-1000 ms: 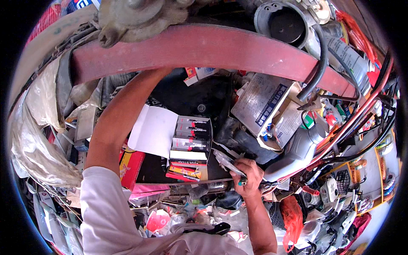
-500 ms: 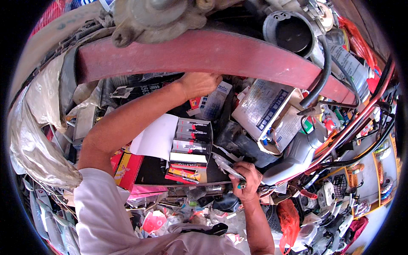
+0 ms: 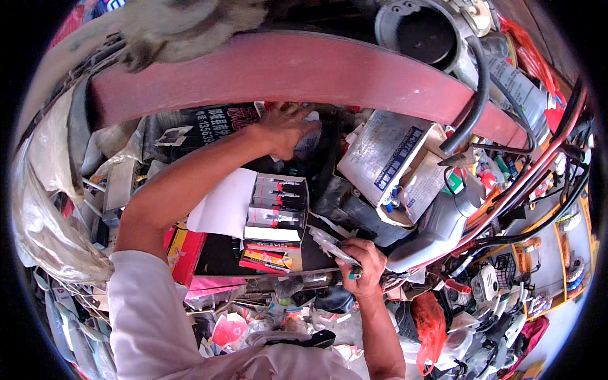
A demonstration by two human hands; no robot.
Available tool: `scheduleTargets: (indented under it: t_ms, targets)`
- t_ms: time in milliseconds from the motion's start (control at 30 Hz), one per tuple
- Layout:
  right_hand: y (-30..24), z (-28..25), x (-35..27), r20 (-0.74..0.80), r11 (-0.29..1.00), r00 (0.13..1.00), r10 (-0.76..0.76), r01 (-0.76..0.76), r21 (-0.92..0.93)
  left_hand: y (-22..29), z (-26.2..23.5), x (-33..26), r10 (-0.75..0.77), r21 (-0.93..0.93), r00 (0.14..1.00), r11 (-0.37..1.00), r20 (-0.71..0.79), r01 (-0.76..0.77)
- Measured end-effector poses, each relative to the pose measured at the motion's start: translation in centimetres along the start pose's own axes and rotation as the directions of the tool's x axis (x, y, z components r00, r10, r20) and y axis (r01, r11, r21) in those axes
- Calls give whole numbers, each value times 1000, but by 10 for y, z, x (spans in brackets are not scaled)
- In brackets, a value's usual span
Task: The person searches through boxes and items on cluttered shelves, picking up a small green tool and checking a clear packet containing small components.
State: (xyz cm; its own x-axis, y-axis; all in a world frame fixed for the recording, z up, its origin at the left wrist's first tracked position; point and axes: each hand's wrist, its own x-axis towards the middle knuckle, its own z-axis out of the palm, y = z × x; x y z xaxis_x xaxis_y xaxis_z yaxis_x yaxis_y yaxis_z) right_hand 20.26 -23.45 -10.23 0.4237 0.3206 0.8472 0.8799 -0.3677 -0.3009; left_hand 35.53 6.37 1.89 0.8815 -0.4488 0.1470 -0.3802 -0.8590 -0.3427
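Observation:
Under the red shelf edge [image 3: 285, 76], my left hand [image 3: 284, 132] is closed at a clear plastic packet [image 3: 308, 140]; its fingers are partly blurred. Lower right, my right hand [image 3: 364, 265] grips a thin clear plastic packet [image 3: 329, 244] with a greenish end by my fingers; its contents are hard to make out. Between my hands stands an open carton [image 3: 305, 212] holding small grey boxes [image 3: 273, 217] with spark plugs pictured on them. Its white lid flap [image 3: 221, 206] is folded out to the left. Red and yellow boxes [image 3: 266, 258] lie at its near side.
A torn white carton [image 3: 383, 152] leans at the right, above a grey bottle [image 3: 437, 231]. Cables and a black hose [image 3: 481, 95] run along the right side. Crumpled plastic sheeting [image 3: 47, 209] hangs at the left. A larger red and yellow box [image 3: 185, 256] lies near my left elbow.
My left hand has come down from the shelf edge onto the clear packet, which has shifted upward. The right hand keeps its packet in nearly the same place. The whole view has shifted slightly.

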Motion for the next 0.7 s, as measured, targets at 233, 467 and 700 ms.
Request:
scheduleTargets:
  t_ms: [233, 467, 700]
  targets:
    - [2, -2, 1, 0, 999, 1000, -25, 25, -37, -19, -70, 1, -141, -9, 982, 990, -126, 141]
    - [3, -3, -2, 13, 1000, 1000, -22, 22, -13, -33, -66, -2, -212, -14, 970, 977, -115, 212]
    - [3, -3, -5, 32, 1000, 999, -2, 2, -2, -39, -70, -11, -267, -23, 962, 964, -54, 267]
